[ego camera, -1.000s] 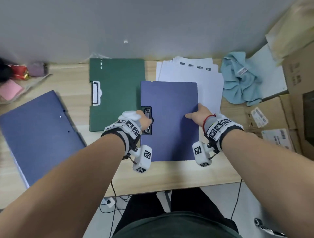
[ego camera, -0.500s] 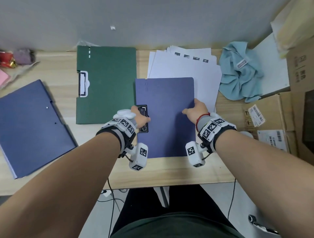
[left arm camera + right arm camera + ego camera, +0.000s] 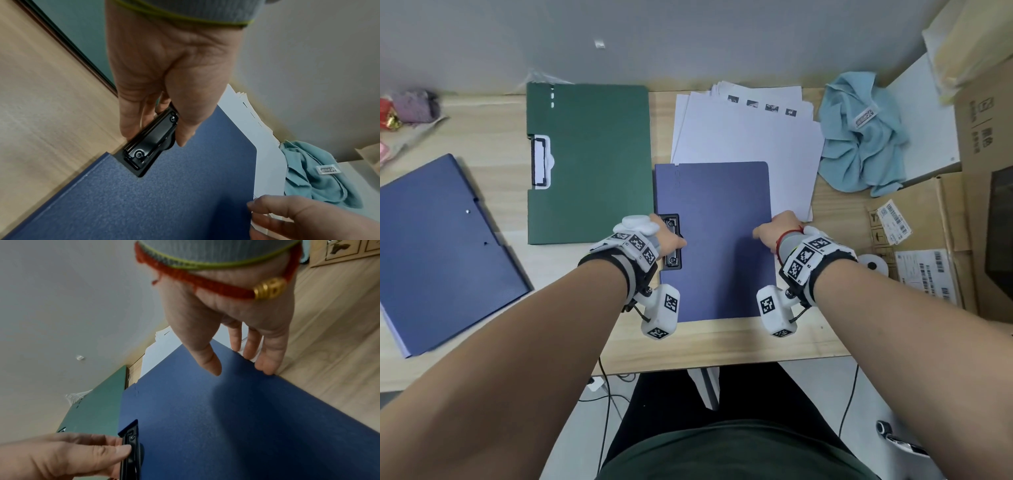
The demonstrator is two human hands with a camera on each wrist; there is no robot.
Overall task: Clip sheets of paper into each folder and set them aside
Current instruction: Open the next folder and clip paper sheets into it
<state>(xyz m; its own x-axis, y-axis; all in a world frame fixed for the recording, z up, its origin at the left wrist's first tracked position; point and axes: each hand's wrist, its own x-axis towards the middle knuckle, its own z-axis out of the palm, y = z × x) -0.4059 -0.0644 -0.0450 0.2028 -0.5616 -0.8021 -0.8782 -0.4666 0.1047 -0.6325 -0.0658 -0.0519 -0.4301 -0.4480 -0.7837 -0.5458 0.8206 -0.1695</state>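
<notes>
A closed blue folder (image 3: 717,246) lies flat on the wooden desk in front of me, partly over a fanned stack of white sheets (image 3: 746,137). My left hand (image 3: 671,236) grips the black clip (image 3: 152,142) on the folder's left edge, thumb on top and fingers (image 3: 129,128) behind it. My right hand (image 3: 770,228) pinches the folder's right edge, thumb (image 3: 207,360) on the cover and fingers (image 3: 265,361) curled over the edge. A green folder (image 3: 589,161) with a white clip lies closed to the left. A second blue folder (image 3: 438,250) lies at the far left.
A crumpled light-blue cloth (image 3: 859,137) sits right of the sheets. Cardboard boxes (image 3: 914,246) with labels line the desk's right side, and a white tape roll (image 3: 873,264) lies beside them. Small red and purple items (image 3: 404,109) sit at the back left. A wall runs behind the desk.
Both hands have drawn the blue folder toward me, off the green folder's edge and further down the white sheets. The grips have stayed the same.
</notes>
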